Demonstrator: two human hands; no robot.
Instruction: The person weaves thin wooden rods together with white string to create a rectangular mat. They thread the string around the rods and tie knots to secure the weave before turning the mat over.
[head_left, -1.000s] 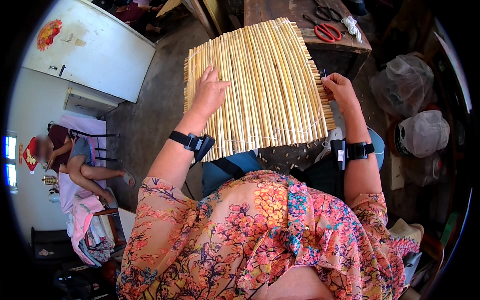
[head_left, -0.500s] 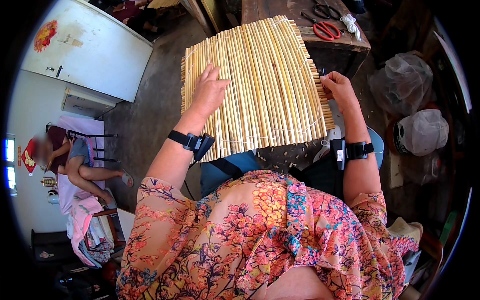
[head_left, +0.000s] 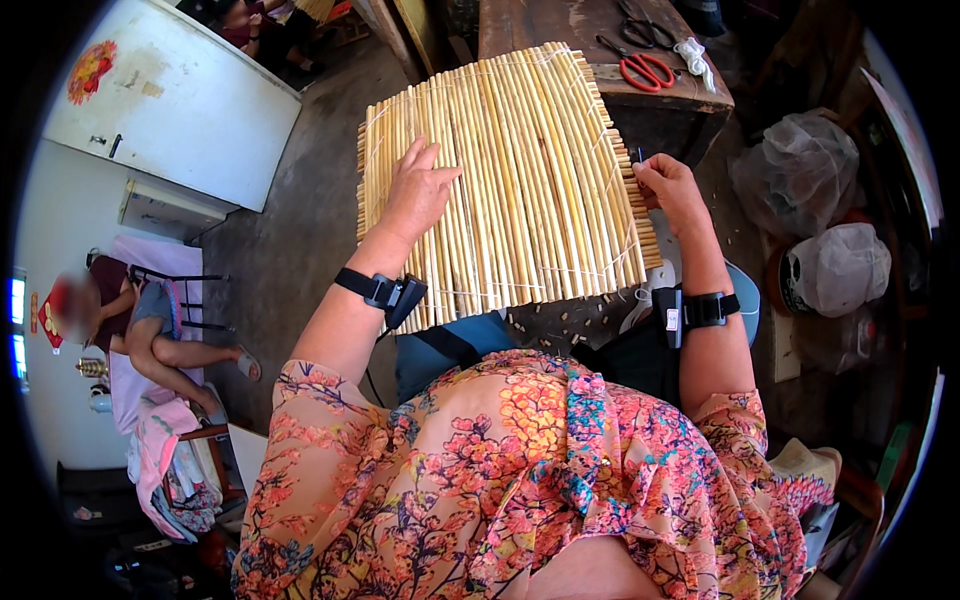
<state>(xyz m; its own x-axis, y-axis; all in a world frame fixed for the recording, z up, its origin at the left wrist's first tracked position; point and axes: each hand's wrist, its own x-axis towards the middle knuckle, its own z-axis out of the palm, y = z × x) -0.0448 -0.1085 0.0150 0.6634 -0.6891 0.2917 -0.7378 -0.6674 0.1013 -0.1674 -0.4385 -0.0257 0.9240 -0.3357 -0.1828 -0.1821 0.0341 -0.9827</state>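
Observation:
A mat of pale straight sticks (head_left: 510, 180), bound with thin thread, lies over my lap, its stick ends uneven along both sides. My left hand (head_left: 416, 196) rests on its left part with the fingers apart. At the right edge, my right hand (head_left: 670, 190) is closed in a pinch on a small thin blue item (head_left: 639, 155), too small to identify. Just beyond the mat, red-handled scissors (head_left: 646, 73), black-handled scissors (head_left: 650, 34) and a bundle of white cord (head_left: 695, 62) lie on a worn wooden table (head_left: 530, 25).
A person (head_left: 150, 340) sits on the left by a pile of clothes (head_left: 175, 470); another person (head_left: 240, 25) is at the upper left. Plastic-wrapped bundles (head_left: 800, 170) stand at the right. A white door (head_left: 170, 130) is at upper left, and small stick pieces lie on the floor.
The mat and both hands sit slightly left of where they were, the mat's far edge a little lower than half a second ago. The grip of each hand looks unchanged.

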